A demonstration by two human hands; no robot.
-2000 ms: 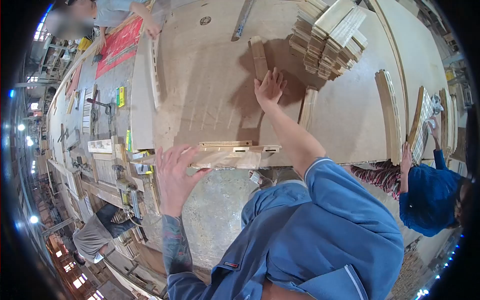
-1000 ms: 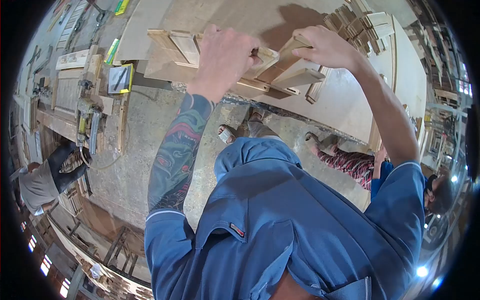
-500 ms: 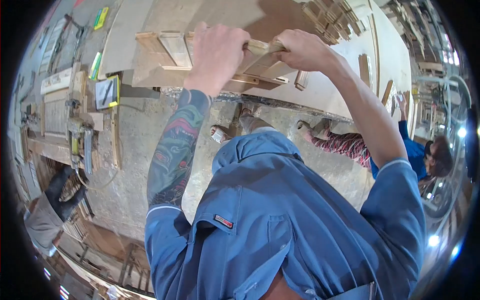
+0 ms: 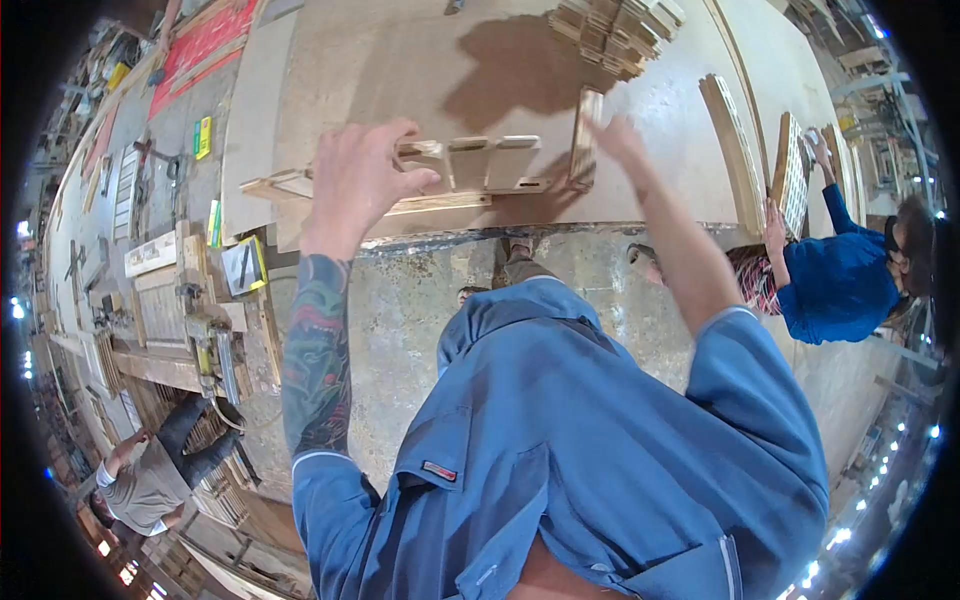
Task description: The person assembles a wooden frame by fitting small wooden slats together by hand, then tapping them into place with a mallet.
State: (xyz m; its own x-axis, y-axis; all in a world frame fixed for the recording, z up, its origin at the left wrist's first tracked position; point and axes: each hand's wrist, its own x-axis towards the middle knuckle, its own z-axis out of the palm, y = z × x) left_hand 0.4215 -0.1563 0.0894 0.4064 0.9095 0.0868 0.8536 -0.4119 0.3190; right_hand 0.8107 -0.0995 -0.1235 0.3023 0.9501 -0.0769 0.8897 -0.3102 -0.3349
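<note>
A row of short wooden slats [image 4: 512, 165] stands along a wooden strip [image 4: 440, 204] near the front edge of the workbench [image 4: 370, 90]. My left hand [image 4: 355, 185] is over the left end of this row, its thumb and fingers spread on either side of a slat's end. To the right, a separate wooden piece [image 4: 585, 135] stands upright. My right hand [image 4: 620, 145] is right beside it, its fingertips overlapping the edge in this view and smeared by motion.
A pile of wooden pieces [image 4: 615, 35] lies at the back. Longer slatted pieces [image 4: 733, 150] rest to the right, where a person in blue [image 4: 840, 275] handles another. A clamp bench [image 4: 160, 290] and a second person [image 4: 150, 485] are on the left.
My hands have moved apart from the wood they both held; the left shifted left, the right came off to the upright piece. The view has tilted, showing more of the bench.
</note>
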